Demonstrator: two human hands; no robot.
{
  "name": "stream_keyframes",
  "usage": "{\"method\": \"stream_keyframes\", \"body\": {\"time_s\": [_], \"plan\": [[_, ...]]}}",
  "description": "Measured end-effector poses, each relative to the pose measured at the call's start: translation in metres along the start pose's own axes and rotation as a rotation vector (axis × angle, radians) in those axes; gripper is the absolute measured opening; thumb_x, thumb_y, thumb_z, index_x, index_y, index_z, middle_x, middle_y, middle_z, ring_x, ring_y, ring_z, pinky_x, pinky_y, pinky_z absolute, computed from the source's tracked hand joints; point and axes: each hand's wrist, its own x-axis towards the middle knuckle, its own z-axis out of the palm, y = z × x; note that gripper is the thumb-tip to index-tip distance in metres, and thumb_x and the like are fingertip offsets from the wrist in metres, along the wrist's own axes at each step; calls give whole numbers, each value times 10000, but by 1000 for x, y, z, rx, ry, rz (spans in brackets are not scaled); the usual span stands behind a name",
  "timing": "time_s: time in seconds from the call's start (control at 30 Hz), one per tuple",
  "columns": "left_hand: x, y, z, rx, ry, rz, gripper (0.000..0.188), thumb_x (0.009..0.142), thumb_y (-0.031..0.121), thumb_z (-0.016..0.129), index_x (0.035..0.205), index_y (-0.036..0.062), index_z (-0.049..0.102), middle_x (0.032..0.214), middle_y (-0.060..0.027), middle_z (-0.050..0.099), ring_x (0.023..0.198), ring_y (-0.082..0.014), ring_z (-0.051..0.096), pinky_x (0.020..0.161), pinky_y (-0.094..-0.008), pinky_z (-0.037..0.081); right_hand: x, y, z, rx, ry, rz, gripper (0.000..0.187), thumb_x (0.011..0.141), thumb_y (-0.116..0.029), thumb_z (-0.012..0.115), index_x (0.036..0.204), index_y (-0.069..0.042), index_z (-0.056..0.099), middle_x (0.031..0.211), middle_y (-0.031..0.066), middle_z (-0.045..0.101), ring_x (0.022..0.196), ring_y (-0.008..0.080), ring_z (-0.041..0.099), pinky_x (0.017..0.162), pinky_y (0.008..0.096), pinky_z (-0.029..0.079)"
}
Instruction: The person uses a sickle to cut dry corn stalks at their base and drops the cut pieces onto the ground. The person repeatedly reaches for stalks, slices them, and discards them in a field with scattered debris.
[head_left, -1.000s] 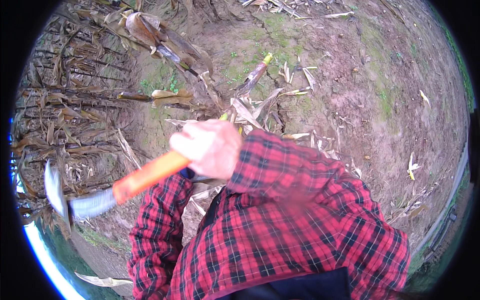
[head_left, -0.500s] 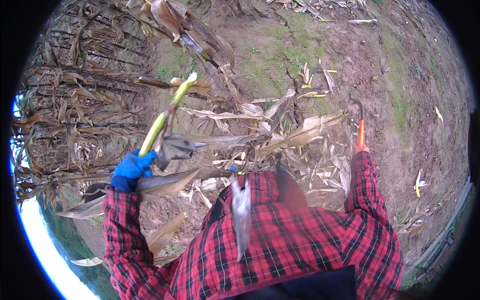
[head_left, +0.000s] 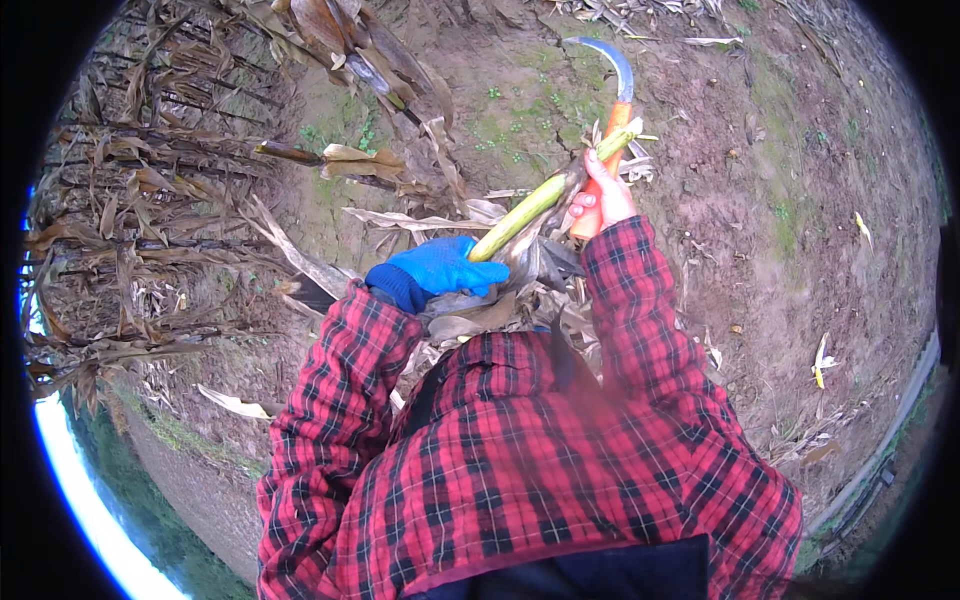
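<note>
A blue glove covers my left hand [head_left: 445,268], which is closed around the lower part of a green-yellow corn stalk [head_left: 531,213]. The stalk slants up to the right, and dry leaves hang beneath it. My right hand [head_left: 610,196], bare, grips the orange handle of a sickle [head_left: 621,112], whose curved blade points up and to the left. The stalk's cut upper end crosses in front of the handle, beside my right thumb; whether the thumb presses on it I cannot tell.
Rows of dry corn plants [head_left: 150,220] stand on the left. More dry stalks and leaves [head_left: 370,50] lie at the upper middle. Husk litter [head_left: 565,310] covers the soil [head_left: 740,290] in front of my body. A pale edging strip [head_left: 890,440] curves along the lower right.
My left hand has brought the corn stalk rightward toward the middle. My right hand has moved up and left with the sickle, so both hands are now close together at the stalk.
</note>
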Motion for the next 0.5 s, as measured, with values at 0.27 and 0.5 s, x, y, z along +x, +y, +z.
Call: {"method": "stream_keyframes", "body": {"time_s": [0.27,0.5], "plan": [[-16,-57,54,-567,-281,175,528,791,218,665,1242,45,453,1112,-34,552,1007,-125,497,907,-284,390,4,-12,-19,-148,61,-17,263,773,-236,688,861,-134,461,626,-39,429,416,62,402,371,230,376],[-24,-46,61,-276,-35,-77,499,749,358,685,1121,44,573,979,-60,613,861,-132,550,778,-284,446,13,0,-24,-238,109,-118,264,777,-249,682,886,-109,486,645,-18,471,407,72,402,357,233,371]]}}
